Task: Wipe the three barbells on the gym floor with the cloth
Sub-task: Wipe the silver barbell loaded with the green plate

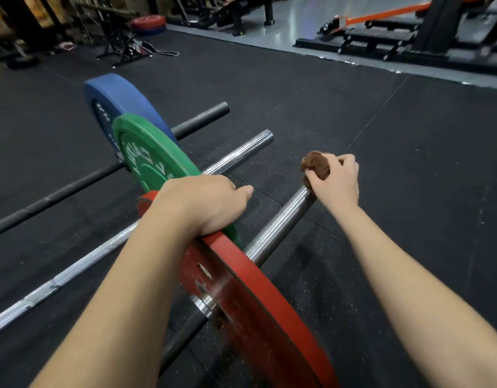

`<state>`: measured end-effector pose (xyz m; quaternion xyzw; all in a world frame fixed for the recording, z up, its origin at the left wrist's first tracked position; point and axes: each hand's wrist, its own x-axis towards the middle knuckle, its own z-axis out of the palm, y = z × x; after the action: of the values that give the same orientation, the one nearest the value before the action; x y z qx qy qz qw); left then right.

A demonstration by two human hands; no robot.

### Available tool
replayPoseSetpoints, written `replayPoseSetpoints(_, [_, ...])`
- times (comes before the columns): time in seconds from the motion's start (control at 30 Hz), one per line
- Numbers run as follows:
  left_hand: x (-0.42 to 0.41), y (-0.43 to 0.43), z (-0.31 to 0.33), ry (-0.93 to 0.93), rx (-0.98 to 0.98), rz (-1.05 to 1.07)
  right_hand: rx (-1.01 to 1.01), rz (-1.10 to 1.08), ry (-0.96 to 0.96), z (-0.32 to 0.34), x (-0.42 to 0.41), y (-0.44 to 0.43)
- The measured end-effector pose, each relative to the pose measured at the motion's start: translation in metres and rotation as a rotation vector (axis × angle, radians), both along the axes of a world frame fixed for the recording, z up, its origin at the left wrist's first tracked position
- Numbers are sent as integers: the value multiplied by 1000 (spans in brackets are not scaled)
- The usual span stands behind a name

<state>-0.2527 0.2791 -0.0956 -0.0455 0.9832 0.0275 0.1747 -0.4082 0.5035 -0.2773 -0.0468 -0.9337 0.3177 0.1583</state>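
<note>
Gripping: right hand [337, 180] bunched tight round brown cloth [316, 165], pressed on sleeve tip of nearest barbell [278, 226].
Left hand: left hand [211, 203] curled over top rim of red plate [258, 303], thumb out; fingers hidden, likely hooked behind.
Nearest barbell: chrome, carries red plate, lies on black gym floor [381, 163].
Middle barbell: silver bar [239, 155], green plate [149, 161], just beyond.
Far barbell: black bar [202, 121], blue plate [115, 99], toward floor's far edge.
Layout: three bars roughly parallel, plates overlapping in view.
</note>
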Motion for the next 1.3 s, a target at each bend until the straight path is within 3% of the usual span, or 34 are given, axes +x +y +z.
replayPoseSetpoints(0.1, [-1, -1, -3, 18, 3, -5, 186, 65, -57, -14, -24, 2])
replayPoseSetpoints(0.3, [1, -5, -4, 74, 43, 10, 36, 70, -12, -24, -14, 3])
replayPoseSetpoints(0.6, [-1, -5, -7, 55, 6, -9, 175, 167, 13, -19, -15, 14])
replayPoseSetpoints(0.8, [-2, -5, -7, 64, -22, 13, 22, 24, -12, -17, -12, -5])
replayPoseSetpoints(1.07, [1, -3, -6, 107, -11, 25, 145, 338, -42, -24, -8, 23])
replayPoseSetpoints(1.2, [1, -2, -8, 120, -34, 23, 10, 159, -12, -23, -18, 9])
replayPoseSetpoints(1.3, [0, -2, -7, 121, -30, 26, 45, 118, 14, -27, 5, -8])
